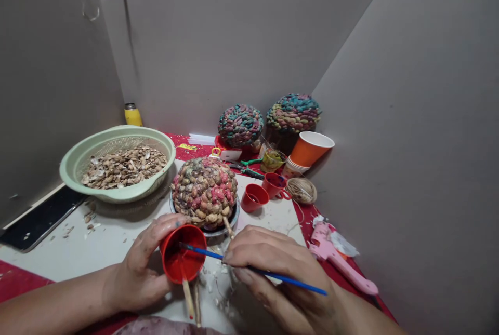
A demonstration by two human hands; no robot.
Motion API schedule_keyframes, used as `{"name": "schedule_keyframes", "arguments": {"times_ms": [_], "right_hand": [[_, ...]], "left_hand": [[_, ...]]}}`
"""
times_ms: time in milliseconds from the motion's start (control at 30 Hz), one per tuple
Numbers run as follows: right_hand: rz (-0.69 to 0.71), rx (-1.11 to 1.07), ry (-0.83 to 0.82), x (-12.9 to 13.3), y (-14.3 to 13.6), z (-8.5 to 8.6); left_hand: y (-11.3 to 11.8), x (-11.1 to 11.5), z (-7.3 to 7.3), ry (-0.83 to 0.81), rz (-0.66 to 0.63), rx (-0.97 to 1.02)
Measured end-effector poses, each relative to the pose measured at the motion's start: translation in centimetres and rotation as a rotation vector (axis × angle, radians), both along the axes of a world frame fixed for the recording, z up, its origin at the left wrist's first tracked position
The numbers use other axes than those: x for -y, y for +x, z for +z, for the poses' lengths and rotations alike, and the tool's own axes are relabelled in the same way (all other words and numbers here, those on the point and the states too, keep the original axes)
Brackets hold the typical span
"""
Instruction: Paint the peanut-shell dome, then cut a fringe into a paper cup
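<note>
My left hand [150,262] is closed round a red plastic cup [167,262], tilted so its mouth faces me. A thin wooden stick [187,298] leans out over the cup's lower rim. In my right hand [276,272] is a blue paintbrush [288,279], pinched near its middle, with its bristle end inside the cup. Just beyond the cup, a rounded form covered in nut shells [205,192] sits in a metal bowl [237,213]. Its shells are brown with pink and red patches. A stick [229,227] pokes out from it toward my right hand.
At left are a green colander [70,166] of shells and a dark phone [42,223]. Behind stand two colourful shell forms [240,124]. Rightward are red cups [255,197], an orange paper cup [312,149], a twine ball [302,190], green-handled pliers [249,168] and a pink glue gun [343,262].
</note>
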State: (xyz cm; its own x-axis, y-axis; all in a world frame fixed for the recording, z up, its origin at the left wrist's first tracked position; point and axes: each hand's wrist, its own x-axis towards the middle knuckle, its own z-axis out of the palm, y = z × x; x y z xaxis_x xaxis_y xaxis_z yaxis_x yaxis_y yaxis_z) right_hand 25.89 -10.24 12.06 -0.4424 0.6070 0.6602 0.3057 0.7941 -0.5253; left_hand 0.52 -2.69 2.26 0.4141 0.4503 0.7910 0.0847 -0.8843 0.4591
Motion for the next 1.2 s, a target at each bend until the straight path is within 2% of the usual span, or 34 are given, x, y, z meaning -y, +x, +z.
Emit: {"name": "schedule_keyframes", "arguments": {"times_ms": [200,300,400,567,700,900,1067,1200], "right_hand": [[0.018,0.224,0.018,0.7,0.0,0.0],[0.024,0.275,-0.037,0.8,-0.1,0.1],[0.055,0.251,-0.08,0.5,-0.5,-0.2],[0.087,0.114,-0.011,-0.1,-0.9,-0.8],[0.045,0.085,-0.027,0.0,-0.5,-0.5],[-0.017,0.036,-0.036,0.5,0.4,0.8],[-0.127,-0.06,-0.054,0.8,1.2,1.2],[-0.266,-0.174,-0.037,1.1,2.3,0.9]], "left_hand": [[0.1,0.1,0.7,0.03,-0.038,-0.027],[0.1,0.1,0.8,0.029,-0.058,-0.048],[0.1,0.3,0.9,0.036,-0.061,-0.062],[-0.2,0.7,0.9,0.004,-0.012,-0.097],[-0.5,1.1,0.8,-0.087,0.052,-0.127],[0.1,1.2,1.4,-0.23,0.025,-0.058],[0.5,1.3,1.7,-0.362,0.027,0.019],[0.3,1.2,1.3,-0.499,0.012,0.062]]}}
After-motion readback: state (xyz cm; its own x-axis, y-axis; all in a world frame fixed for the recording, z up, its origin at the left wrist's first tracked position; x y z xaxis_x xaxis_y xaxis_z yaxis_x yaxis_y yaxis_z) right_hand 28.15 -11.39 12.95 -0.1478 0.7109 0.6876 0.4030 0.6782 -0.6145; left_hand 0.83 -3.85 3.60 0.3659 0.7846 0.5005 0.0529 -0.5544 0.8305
